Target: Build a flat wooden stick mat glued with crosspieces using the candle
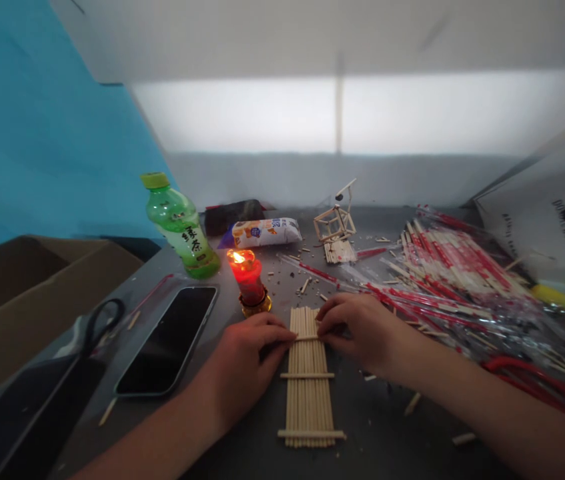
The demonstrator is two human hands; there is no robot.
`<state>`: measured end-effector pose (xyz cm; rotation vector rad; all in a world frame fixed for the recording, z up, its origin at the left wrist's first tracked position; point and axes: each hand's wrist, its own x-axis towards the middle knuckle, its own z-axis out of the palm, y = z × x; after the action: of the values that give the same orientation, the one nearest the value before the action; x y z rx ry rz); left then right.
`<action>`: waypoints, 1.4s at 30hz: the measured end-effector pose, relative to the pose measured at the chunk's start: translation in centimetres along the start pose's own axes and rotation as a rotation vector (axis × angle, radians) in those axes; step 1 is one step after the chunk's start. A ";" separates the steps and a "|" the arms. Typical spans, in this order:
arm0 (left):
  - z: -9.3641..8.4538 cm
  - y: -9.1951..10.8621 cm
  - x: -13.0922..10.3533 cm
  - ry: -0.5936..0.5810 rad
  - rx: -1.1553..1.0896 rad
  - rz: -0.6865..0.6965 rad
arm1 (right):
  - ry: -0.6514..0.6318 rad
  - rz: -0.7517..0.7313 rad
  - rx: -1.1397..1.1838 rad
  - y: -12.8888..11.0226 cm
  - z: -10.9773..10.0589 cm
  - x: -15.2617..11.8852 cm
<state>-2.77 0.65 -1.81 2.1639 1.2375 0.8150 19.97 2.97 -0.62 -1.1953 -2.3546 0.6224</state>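
Side by side on the grey table lie several thin wooden sticks, forming a flat panel [309, 407]. Two short cross sticks rest over it, one near the bottom edge and one about the middle. A third cross stick [307, 338] lies across its upper part. My left hand [255, 350] pinches that stick's left end between thumb and fingers. At the other end my right hand [359, 330] has its thumb and fingers closed around the tip. Just beyond my left hand a lit red candle [248, 280] stands in a gold holder.
A green tea bottle [182, 230], a phone [168, 341] and a snack packet [267, 232] are at the left and back. A small stick frame [335, 230] stands behind. Wrapped sticks [455, 257] and red-handled scissors [537, 377] crowd the right. A cardboard box [37, 287] is far left.
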 end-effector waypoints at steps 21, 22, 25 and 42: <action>-0.6 0.1 0.1 -0.060 0.039 0.068 | -0.129 -0.034 -0.125 -0.9 -0.9 0.0; -0.5 0.1 0.1 -0.063 0.046 0.076 | -0.131 -0.041 -0.124 -0.9 -1.0 0.0; -0.5 0.1 0.1 -0.075 0.071 0.097 | -0.143 -0.078 -0.114 -0.8 -1.1 0.0; -0.4 0.2 -0.1 -0.089 0.166 0.190 | -0.182 -0.163 -0.183 -0.9 -0.3 0.3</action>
<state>-2.99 0.52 -1.39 2.4535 1.1016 0.7034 19.44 2.80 0.19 -1.0446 -2.6797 0.4871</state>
